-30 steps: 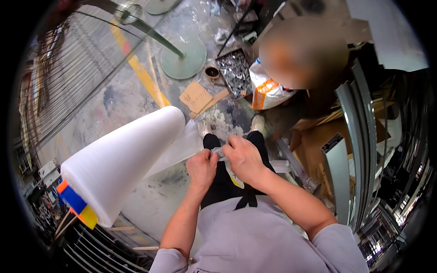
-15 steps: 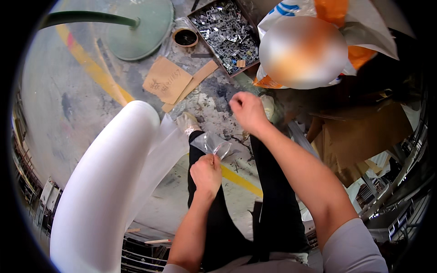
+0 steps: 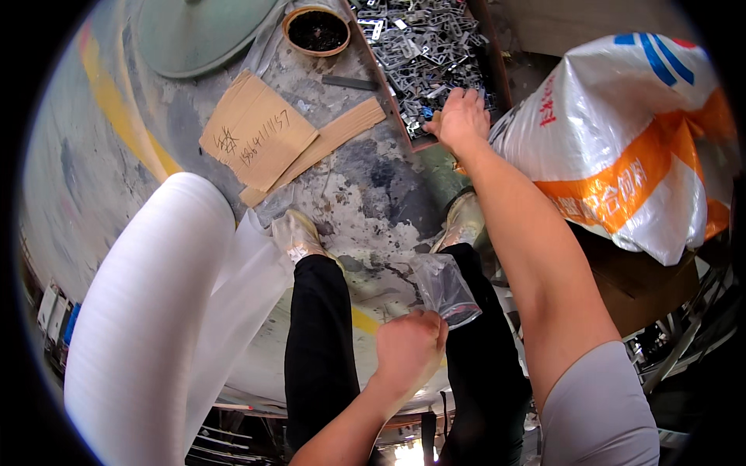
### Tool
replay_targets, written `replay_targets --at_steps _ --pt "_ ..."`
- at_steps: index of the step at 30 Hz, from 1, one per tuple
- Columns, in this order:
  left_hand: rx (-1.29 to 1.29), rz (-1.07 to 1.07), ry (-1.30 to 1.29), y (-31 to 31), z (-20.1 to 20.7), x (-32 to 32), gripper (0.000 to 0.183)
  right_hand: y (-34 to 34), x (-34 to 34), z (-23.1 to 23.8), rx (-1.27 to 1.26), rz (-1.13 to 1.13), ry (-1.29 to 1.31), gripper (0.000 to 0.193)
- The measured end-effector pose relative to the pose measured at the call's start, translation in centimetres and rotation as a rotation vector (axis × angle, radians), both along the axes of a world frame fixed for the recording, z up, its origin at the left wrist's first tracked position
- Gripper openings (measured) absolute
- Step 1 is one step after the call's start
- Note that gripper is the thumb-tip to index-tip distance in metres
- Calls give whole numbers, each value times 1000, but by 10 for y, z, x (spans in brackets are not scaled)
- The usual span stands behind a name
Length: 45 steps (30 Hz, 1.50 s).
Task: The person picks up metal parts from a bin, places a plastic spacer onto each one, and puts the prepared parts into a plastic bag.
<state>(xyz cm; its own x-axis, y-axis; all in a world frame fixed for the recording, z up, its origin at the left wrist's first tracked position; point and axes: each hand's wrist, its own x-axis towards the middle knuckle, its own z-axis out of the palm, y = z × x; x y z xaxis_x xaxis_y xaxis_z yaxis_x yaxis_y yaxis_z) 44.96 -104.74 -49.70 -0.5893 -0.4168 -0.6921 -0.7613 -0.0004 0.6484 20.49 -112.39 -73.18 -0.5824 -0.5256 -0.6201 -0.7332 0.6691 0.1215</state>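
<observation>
My left hand (image 3: 408,349) is a closed fist in front of my legs, gripping a clear plastic bag (image 3: 444,286) by its edge. The bag hangs out past the fist, with something small and dark reddish near its lower end that I cannot make out. My right hand (image 3: 464,123) reaches over the near right corner of a metal tray (image 3: 394,105) filled with small metal brackets (image 3: 426,54). Its thumb and fingers are apart, low over the brackets, and its fingertips are partly hidden among them.
A large white foam roll (image 3: 140,311) stands at the left, its loose sheet trailing. Cardboard pieces (image 3: 256,132) and a dark-filled bowl (image 3: 317,33) lie ahead, near a green round base (image 3: 198,35). A white and orange woven sack (image 3: 622,147) stands beside my right arm.
My right hand has moved forward from above my right foot to the bracket tray. My left hand has shifted right with the plastic bag. The whole view has shifted too.
</observation>
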Motion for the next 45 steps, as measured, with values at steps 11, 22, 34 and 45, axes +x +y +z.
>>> replay_targets --at_steps 11,22,34,45 --pt "74 39 121 -3 8 -9 21 6 -14 -14 -57 -44 -200 17" --pt "170 80 170 -5 11 -5 14 17 -5 -32 -385 2 113 12" --pt "195 130 220 -2 11 -8 25 25 0 -22 45 202 -197 34" --pt "222 134 243 1 12 -9 22 12 -11 -14 166 416 -344 34"
